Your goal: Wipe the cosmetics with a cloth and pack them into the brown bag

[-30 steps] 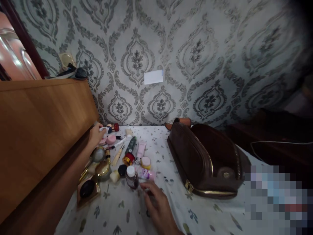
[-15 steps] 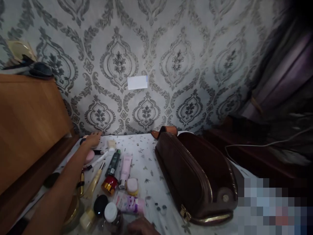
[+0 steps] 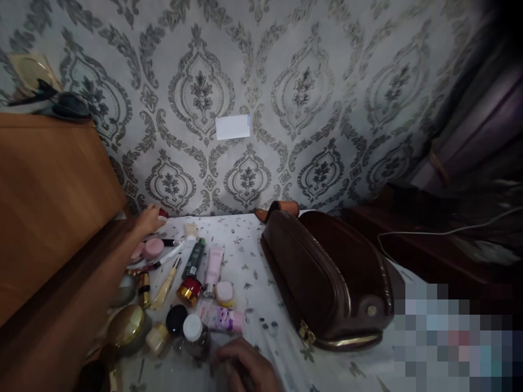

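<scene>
My left hand (image 3: 149, 219) reaches to the back left of the white patterned cloth (image 3: 241, 239), its fingers closed round a small red item (image 3: 163, 214). My right hand (image 3: 245, 362) rests at the front with curled fingers, right of a bottle with a white cap (image 3: 193, 328); whether it holds anything is hidden. Between the hands lie a green tube (image 3: 194, 258), a pink tube (image 3: 214, 267), a red and gold jar (image 3: 189, 290), a purple and pink tube (image 3: 223, 317) and a round gold compact (image 3: 126, 325). A brown bag (image 3: 310, 272) lies unzipped on the right.
A wooden cabinet (image 3: 53, 201) stands at the left, with sunglasses (image 3: 71, 105) on top. Patterned wallpaper (image 3: 200, 92) rises behind the cloth. An orange-brown item (image 3: 286, 207) is behind the bag. A white cable (image 3: 441, 232) runs across the right side.
My left hand has drawn slightly left, and the red item now shows at its fingers. More of my right hand has come into view. The whole view has shifted a little.
</scene>
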The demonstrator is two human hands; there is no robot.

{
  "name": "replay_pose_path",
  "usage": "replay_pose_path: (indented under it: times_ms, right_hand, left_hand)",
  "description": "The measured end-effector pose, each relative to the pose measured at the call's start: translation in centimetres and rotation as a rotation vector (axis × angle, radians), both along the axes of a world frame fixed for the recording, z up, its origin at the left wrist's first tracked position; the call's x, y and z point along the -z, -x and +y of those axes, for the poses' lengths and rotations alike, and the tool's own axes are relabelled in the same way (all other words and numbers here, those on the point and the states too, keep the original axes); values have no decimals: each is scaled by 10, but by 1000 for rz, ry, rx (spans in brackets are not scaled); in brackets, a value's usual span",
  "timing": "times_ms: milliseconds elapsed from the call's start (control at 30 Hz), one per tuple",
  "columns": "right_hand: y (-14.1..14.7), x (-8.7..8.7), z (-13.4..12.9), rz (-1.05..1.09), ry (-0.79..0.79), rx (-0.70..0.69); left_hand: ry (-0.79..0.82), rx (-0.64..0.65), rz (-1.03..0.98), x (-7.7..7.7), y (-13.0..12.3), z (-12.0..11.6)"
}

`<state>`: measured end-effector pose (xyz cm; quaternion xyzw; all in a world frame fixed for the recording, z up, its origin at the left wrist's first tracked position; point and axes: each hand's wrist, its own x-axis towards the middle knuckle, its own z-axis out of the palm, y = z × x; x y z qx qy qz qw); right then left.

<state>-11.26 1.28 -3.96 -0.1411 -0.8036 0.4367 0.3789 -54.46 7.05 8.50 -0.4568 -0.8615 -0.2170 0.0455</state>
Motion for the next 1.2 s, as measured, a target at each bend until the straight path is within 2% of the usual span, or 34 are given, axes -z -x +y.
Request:
replay_pose_path:
  times_ms: [100, 233, 400, 533, 633, 700, 833, 933, 1033, 1200]
  right_hand:
    - [1, -9, -7, 54, 64, 77]
    - [-4, -29, -15, 15, 160, 69]
    - [-9, -56, -23, 8, 272, 30]
    - [-4, -78, -33, 133, 515, -96]
    - [0, -97, -40, 246, 855, -302]
    - [-1, -106, -44, 301, 1025, -409]
    - [-15, -113, -49, 313, 1101, -411]
    - [-30, -109, -50, 308, 1106, -369]
    - [-39, -103, -48, 282, 1112, -373]
    - [-39, -86, -41, 277, 1117, -375]
  left_hand:
    - [-183, 32, -169, -27, -13, -19]
    - [-386, 126, -474, -55, -56, -58]
    - [-533, 213, -756, -71, -133, -119]
    - [-573, 308, -939, -76, -204, -158]
    - [-558, 351, -986, -72, -259, -179]
    - [-525, 402, -839, -65, -291, -187]
    - [-450, 530, -486, -45, -335, -194]
    - [-394, 556, -417, -30, -346, -193]
    - [-356, 577, -418, -19, -347, -192]
    - [-427, 533, -441, -8, -347, -185]
